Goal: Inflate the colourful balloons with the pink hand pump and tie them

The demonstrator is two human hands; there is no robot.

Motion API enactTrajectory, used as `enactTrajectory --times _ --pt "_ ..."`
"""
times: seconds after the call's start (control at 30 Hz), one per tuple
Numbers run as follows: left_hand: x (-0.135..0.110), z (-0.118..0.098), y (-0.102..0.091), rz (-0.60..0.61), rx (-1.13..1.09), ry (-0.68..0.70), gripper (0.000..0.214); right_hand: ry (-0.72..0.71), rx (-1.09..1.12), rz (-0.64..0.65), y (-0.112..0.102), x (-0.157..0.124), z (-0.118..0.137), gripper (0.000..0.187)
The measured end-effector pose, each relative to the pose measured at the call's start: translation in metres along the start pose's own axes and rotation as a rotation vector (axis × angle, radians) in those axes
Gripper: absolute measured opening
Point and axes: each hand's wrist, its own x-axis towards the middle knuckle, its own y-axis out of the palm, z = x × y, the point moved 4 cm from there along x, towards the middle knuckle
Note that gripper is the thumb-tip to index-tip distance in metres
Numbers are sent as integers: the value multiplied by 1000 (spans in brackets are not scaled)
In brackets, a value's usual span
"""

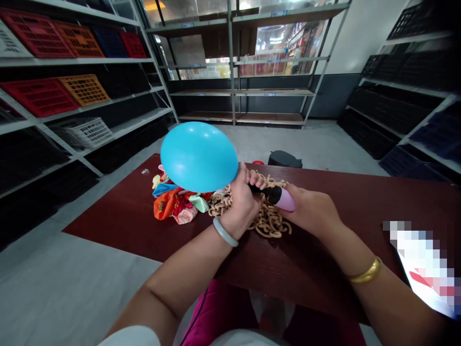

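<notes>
A blown-up blue balloon (199, 156) extends to the left from my left hand (244, 198). The fingers of that hand are wrapped round the balloon's neck, where it meets the black end of a hand pump. My right hand (314, 207) is closed round the pink-and-black hand pump (287, 200), and its far side is hidden by my palm. Below both hands lies a heap of tan, curled pieces (272, 223). To its left, partly under the balloon, is a pile of limp colourful pieces (165, 205) in orange, red, green, blue and pink.
All this is on a dark red table (118, 216). A pixelated, bright-screened device (425, 269) lies at its right edge. A dark stool (285, 159) stands beyond the far edge. Metal shelves (234, 91) and racks with crates (39, 98) line the room.
</notes>
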Motion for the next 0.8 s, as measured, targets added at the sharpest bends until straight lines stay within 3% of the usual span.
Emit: enactTrajectory --times 0.1,0.4,0.5,0.7,0.8 --pt "-7 12 2 15 15 -28 48 -3 36 -3 -2 -1 5 50" --pt "3 10 -4 -4 -6 -64 47 8 51 21 2 5 -2 52" --pt "17 -11 -9 -27 -17 -43 46 19 46 35 6 8 -8 51" --pt "39 -88 -15 -32 -17 151 45 14 27 -34 1 7 -21 52" --pt "39 -100 -15 -31 -8 192 46 5 5 -80 -3 6 -25 53"
